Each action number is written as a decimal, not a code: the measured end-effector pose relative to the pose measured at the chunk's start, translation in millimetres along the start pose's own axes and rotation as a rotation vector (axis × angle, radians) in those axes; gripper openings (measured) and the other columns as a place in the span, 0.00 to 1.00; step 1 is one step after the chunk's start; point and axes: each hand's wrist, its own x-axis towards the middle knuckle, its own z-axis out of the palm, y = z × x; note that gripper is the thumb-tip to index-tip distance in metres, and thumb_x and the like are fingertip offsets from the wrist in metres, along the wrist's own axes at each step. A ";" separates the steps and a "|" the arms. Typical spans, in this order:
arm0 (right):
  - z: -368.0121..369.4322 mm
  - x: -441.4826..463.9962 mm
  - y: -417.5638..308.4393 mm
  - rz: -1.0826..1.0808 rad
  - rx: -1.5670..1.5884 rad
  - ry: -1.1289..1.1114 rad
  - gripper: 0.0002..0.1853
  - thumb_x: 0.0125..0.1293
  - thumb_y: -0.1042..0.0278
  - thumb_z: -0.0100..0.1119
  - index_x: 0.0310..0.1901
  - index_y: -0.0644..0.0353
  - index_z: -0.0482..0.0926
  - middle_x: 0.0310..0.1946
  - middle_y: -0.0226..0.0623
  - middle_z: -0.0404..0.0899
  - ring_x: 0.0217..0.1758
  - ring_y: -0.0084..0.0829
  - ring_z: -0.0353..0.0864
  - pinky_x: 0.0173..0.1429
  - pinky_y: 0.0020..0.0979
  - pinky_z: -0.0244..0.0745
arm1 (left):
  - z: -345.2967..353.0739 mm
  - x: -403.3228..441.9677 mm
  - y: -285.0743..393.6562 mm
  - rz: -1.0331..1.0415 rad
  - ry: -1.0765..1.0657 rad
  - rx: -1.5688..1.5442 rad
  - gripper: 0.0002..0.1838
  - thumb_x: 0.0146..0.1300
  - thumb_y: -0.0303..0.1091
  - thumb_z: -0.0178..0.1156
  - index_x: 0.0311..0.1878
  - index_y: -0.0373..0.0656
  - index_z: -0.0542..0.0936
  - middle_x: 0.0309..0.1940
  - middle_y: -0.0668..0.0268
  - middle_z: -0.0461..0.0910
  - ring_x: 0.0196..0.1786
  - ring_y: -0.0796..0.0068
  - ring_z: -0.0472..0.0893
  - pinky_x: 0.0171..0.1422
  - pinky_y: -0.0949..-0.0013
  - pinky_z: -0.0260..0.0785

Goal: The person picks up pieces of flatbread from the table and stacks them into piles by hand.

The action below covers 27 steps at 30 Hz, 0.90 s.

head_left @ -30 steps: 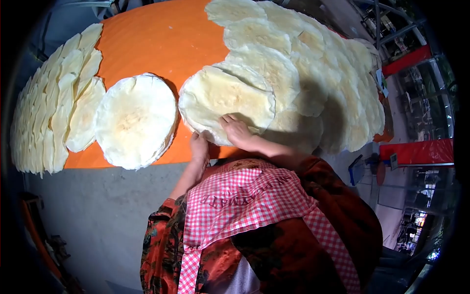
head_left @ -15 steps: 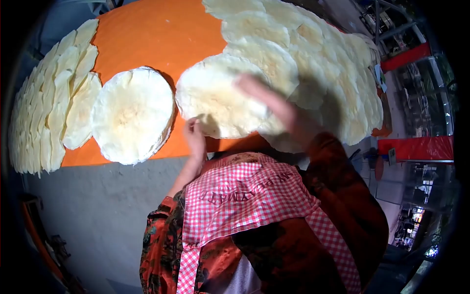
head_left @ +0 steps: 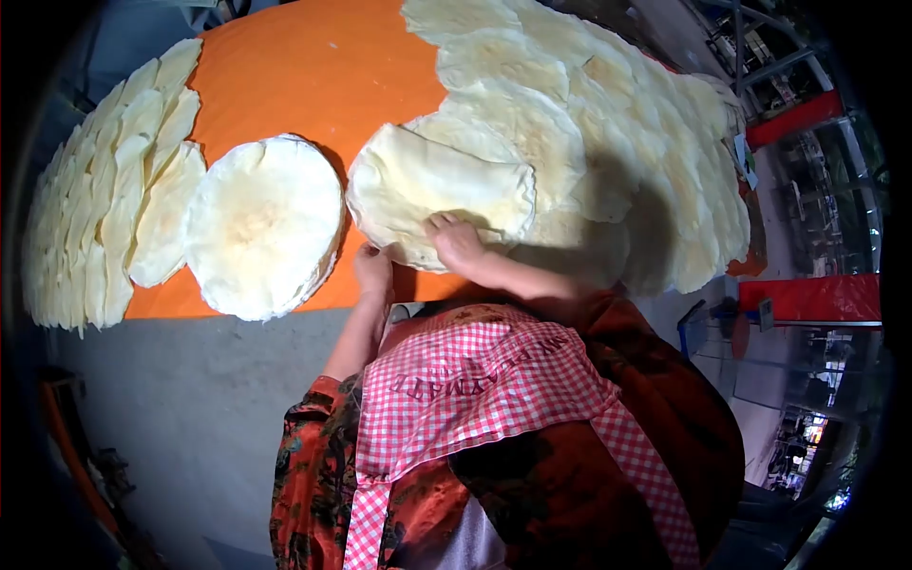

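Sheet [head_left: 418, 180], long axis left to right, lies on the bench [head_left: 313, 71] beyond the right hand [head_left: 458, 244], whose curled grip touches nearer its middle, and the left hand [head_left: 374, 267], narrow at its near left edge, though whether either pinches I cannot tell.
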 end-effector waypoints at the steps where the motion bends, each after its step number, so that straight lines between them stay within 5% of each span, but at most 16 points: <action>1: -7.3 0.0 -7.2 0.019 0.017 -0.053 0.15 0.54 0.76 0.50 0.44 0.68 0.74 0.42 0.44 0.77 0.50 0.43 0.75 0.42 0.40 0.77 | 0.5 -0.9 1.2 -0.031 -0.011 -0.044 0.09 0.56 0.24 0.60 0.41 0.33 0.77 0.35 0.60 0.81 0.35 0.71 0.79 0.43 0.71 0.71; 7: -29.7 -3.0 -27.0 0.040 0.109 -0.250 0.25 0.57 0.77 0.49 0.58 0.72 0.65 0.61 0.52 0.65 0.65 0.47 0.65 0.61 0.47 0.69 | 6.9 2.2 2.5 -0.018 -0.089 -0.173 0.11 0.58 0.23 0.56 0.45 0.33 0.75 0.35 0.59 0.80 0.34 0.71 0.80 0.36 0.71 0.74; 13: -43.8 -3.6 -34.5 0.135 0.273 -0.268 0.26 0.62 0.71 0.52 0.61 0.70 0.62 0.63 0.54 0.62 0.69 0.49 0.59 0.65 0.47 0.65 | -0.7 -1.4 -0.6 -0.111 -0.199 -0.235 0.11 0.62 0.25 0.53 0.48 0.36 0.73 0.35 0.60 0.79 0.37 0.67 0.81 0.41 0.67 0.77; 16: -44.2 2.2 -32.0 0.233 0.257 -0.300 0.26 0.63 0.69 0.53 0.62 0.67 0.65 0.62 0.52 0.67 0.65 0.45 0.67 0.62 0.42 0.70 | 6.9 -30.6 41.3 -0.257 -0.400 -0.543 0.13 0.65 0.29 0.52 0.52 0.38 0.71 0.43 0.59 0.77 0.45 0.65 0.80 0.48 0.63 0.76; 17: -22.5 7.4 -10.9 0.324 0.586 -0.399 0.22 0.63 0.70 0.53 0.59 0.63 0.71 0.53 0.50 0.76 0.50 0.37 0.80 0.53 0.36 0.77 | 8.5 -35.0 47.9 -0.277 -0.417 -0.518 0.18 0.67 0.32 0.51 0.58 0.41 0.67 0.53 0.59 0.72 0.53 0.66 0.76 0.55 0.63 0.73; 18: -76.3 36.4 -9.3 0.580 0.427 -0.690 0.17 0.64 0.71 0.52 0.55 0.60 0.76 0.42 0.43 0.82 0.33 0.31 0.81 0.42 0.32 0.79 | 9.3 -32.9 44.3 -0.243 -0.398 -0.406 0.19 0.67 0.32 0.51 0.60 0.41 0.66 0.54 0.59 0.71 0.54 0.66 0.75 0.55 0.64 0.73; 20: -126.8 71.8 34.1 0.756 0.808 -0.526 0.16 0.65 0.69 0.51 0.53 0.61 0.76 0.40 0.41 0.81 0.29 0.30 0.79 0.37 0.31 0.76 | 10.6 -26.4 28.6 -0.177 -0.355 -0.180 0.21 0.67 0.31 0.51 0.62 0.41 0.65 0.57 0.60 0.69 0.56 0.67 0.74 0.55 0.65 0.72; 21: -146.7 85.2 63.9 0.676 0.755 -0.314 0.16 0.64 0.67 0.54 0.52 0.62 0.76 0.38 0.41 0.82 0.32 0.33 0.80 0.40 0.34 0.76 | 11.5 -24.1 24.8 -0.137 -0.355 -0.143 0.24 0.66 0.30 0.52 0.65 0.41 0.63 0.59 0.61 0.69 0.59 0.67 0.72 0.56 0.66 0.70; 23: -132.8 118.0 177.4 0.438 0.473 0.038 0.16 0.62 0.63 0.56 0.47 0.64 0.79 0.32 0.39 0.83 0.36 0.35 0.81 0.44 0.39 0.76 | 13.9 -25.4 26.0 -0.133 -0.339 -0.144 0.25 0.64 0.29 0.54 0.64 0.39 0.64 0.56 0.61 0.70 0.56 0.69 0.73 0.55 0.68 0.70; 27: -267.7 155.2 138.7 0.277 -0.107 0.079 0.12 0.63 0.64 0.55 0.45 0.57 0.82 0.35 0.47 0.83 0.36 0.43 0.83 0.42 0.37 0.76 | 9.0 0.1 -13.9 0.161 -0.264 0.047 0.26 0.60 0.28 0.60 0.61 0.37 0.66 0.48 0.61 0.73 0.49 0.72 0.75 0.51 0.71 0.69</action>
